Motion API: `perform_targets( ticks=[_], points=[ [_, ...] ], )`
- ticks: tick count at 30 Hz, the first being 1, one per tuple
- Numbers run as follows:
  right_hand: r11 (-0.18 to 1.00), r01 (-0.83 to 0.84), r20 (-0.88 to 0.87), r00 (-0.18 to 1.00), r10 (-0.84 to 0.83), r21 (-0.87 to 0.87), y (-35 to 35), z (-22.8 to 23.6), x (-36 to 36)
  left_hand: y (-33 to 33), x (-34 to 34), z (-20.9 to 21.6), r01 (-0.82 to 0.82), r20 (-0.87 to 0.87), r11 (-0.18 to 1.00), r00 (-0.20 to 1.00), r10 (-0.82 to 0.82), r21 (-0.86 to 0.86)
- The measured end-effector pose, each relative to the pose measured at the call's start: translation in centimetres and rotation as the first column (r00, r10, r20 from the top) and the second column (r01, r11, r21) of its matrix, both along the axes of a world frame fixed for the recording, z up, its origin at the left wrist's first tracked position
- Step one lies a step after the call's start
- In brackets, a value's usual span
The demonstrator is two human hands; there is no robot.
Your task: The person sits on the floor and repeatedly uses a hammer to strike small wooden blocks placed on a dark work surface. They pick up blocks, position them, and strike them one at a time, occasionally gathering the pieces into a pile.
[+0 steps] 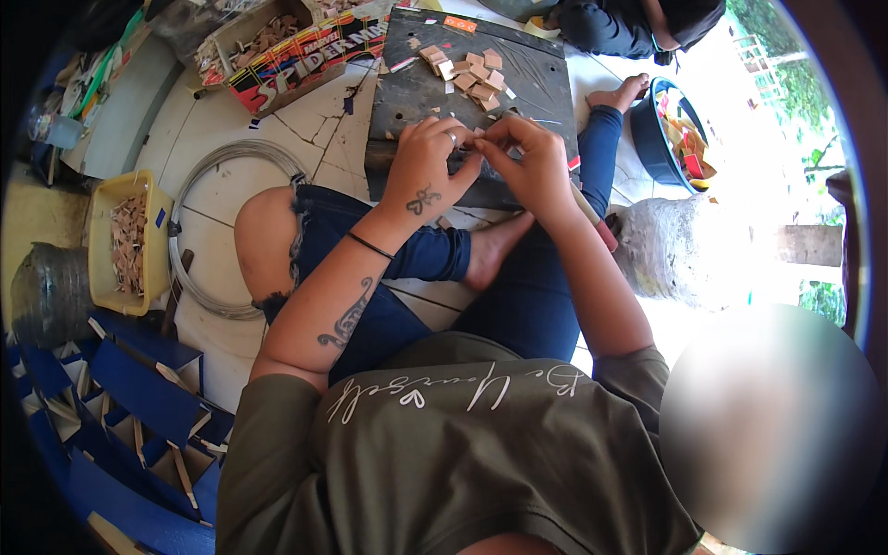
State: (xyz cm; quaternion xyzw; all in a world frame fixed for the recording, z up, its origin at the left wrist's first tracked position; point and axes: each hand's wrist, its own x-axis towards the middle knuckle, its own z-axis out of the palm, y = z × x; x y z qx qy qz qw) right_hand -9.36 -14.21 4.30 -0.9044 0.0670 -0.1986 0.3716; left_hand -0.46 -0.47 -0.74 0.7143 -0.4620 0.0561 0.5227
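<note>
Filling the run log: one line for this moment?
left hand, right hand: pinching one small piece together | dark board: tan pieces piled

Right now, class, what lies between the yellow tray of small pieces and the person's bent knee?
In the head view, a coil of grey wire lies on the white tiled floor between the yellow tray and the knee.
</note>
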Motion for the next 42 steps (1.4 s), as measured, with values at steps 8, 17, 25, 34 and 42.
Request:
perform_targets(
  ticks=[8,17,25,34,42],
  points=[
    [0.802,0.268,-0.036,0.941,-0.338,-0.534,-3.0,0.4,-7.4,-0.3,-0.1,-0.1,0.057,0.031,0.995,0.998,-0.055,-0.087],
    [0.971,0.218,-0.325,0.929,-0.176,0.099,-1.7,1.6,-13.7,-0.3,-0.1,-0.5,0.083,0.013,0.990,0.997,-0.082,-0.111],
    [0.945,0.146,-0.163,0.966,-0.200,-0.294,3.2,6.5,-15.0,-0.4,-0.1,-0.4,0.084,0.079,0.988,0.994,-0.074,-0.132],
    [0.949,0.105,-0.218,0.960,-0.174,-0.296,3.3,6.4,-14.9,-0.5,0.0,-0.8,0.076,0.083,0.989,0.994,-0.066,-0.124],
    [0.947,0.111,-0.174,0.970,-0.169,-0.301,3.2,6.2,-15.1,-0.5,-0.3,-0.8,0.066,0.094,0.989,0.994,-0.054,-0.133]
  ],
)
